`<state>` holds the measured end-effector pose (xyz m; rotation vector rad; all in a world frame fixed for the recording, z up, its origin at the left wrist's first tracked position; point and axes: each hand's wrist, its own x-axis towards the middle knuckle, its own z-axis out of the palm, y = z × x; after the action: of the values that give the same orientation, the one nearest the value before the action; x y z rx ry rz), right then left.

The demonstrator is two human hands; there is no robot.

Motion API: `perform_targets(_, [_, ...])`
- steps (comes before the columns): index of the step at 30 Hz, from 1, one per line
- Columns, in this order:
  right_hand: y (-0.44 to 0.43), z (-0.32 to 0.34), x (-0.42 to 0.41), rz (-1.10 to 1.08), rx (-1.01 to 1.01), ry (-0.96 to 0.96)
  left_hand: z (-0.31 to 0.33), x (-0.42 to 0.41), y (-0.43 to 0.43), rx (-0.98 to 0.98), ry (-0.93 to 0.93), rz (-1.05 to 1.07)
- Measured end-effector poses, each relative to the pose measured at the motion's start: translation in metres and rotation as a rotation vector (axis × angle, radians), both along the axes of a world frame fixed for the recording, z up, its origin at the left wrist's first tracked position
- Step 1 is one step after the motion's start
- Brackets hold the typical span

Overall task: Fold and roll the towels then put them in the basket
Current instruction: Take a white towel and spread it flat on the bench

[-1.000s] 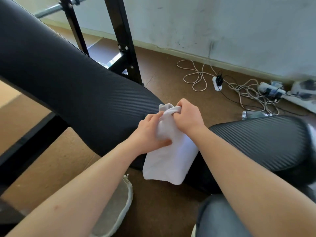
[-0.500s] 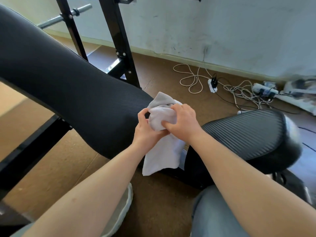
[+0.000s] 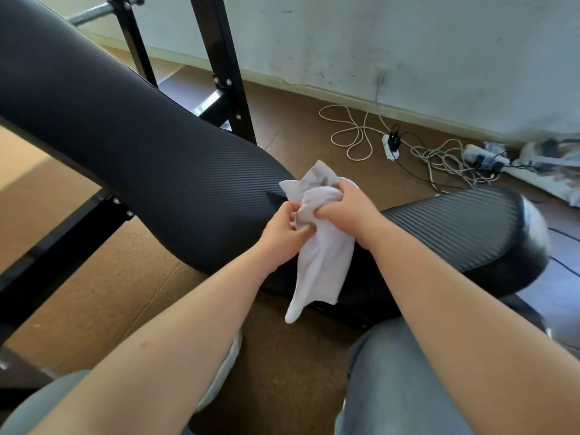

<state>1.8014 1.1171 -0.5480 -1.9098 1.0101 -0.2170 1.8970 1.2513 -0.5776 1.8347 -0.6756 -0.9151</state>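
- Head view: we see first the long black ribbed pad [image 3: 141, 146] of a bench, slanting from the upper left down to the middle, with the brown floor [image 3: 94, 293] under it.
- To its right lies a second black ribbed pad [image 3: 455, 233], shorter and rounded at its far end. The two pads meet just behind the hands.
- A black metal upright [image 3: 226, 73] of the frame stands behind the long pad, before a pale wall [image 3: 408, 42].
- Two bare forearms reach in from the bottom edge. Below them we make out a knee in grey-blue jeans [image 3: 392, 387] and the edge of a pale shoe [image 3: 226, 365].
- The white towel [image 3: 323, 262] is held up in front of the place where the pads meet. Its upper part is bunched, a loose corner sticks up above the hands, and its lower end hangs free, apart from the floor.
- The right hand [image 3: 348, 211] is closed in a fist around the bunched top of the towel, knuckles towards us.
- The left hand [image 3: 282, 237] has its fingers curled and pinches the towel's left edge just under the bunch, touching the cloth beside the right hand.
- By the wall a tangle of white cable [image 3: 354, 136] lies on the floor, with a small power strip [image 3: 390, 146] in it.
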Motion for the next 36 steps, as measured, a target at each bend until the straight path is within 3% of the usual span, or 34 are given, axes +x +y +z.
perform_targets(3, [-0.009, 0.019, 0.005, -0.048, -0.100, 0.105, 0.011, -0.003, -0.011, -0.095, -0.028, 0.157])
perform_targets(8, [-0.004, 0.021, 0.010, -0.107, -0.149, 0.236, 0.026, 0.000, -0.010, -0.136, -0.233, 0.256])
perform_targets(15, [0.016, -0.007, 0.012, -0.011, -0.015, -0.026, 0.037, 0.010, 0.005, -0.228, -0.409, 0.385])
perform_targets(18, [0.021, 0.009, 0.010, -0.172, 0.196, -0.313, 0.053, 0.007, 0.001, -0.226, -0.275, 0.393])
perform_targets(20, [0.019, 0.025, 0.008, -0.306, 0.418, -0.532, 0.063, 0.002, -0.006, -0.141, -0.086, 0.250])
perform_targets(22, [0.016, 0.036, 0.005, -0.370, 0.459, -0.573, 0.065, -0.004, -0.011, -0.080, 0.155, 0.092])
perform_targets(24, [0.015, 0.040, 0.001, -0.416, 0.368, -0.501, 0.061, -0.009, -0.009, -0.061, 0.314, 0.091])
perform_targets(26, [0.014, 0.040, -0.006, -0.439, 0.316, -0.451, 0.053, -0.009, -0.005, 0.007, 0.169, 0.133])
perform_targets(28, [0.012, 0.037, -0.013, -0.402, 0.308, -0.409, 0.042, -0.003, -0.003, 0.106, -0.212, 0.109])
perform_targets(30, [0.009, 0.034, -0.019, -0.306, 0.287, -0.324, 0.033, 0.001, -0.001, 0.187, -0.470, 0.033])
perform_targets(36, [0.007, 0.015, -0.025, -0.066, 0.108, 0.131, 0.025, 0.005, -0.001, 0.397, -0.769, -0.241])
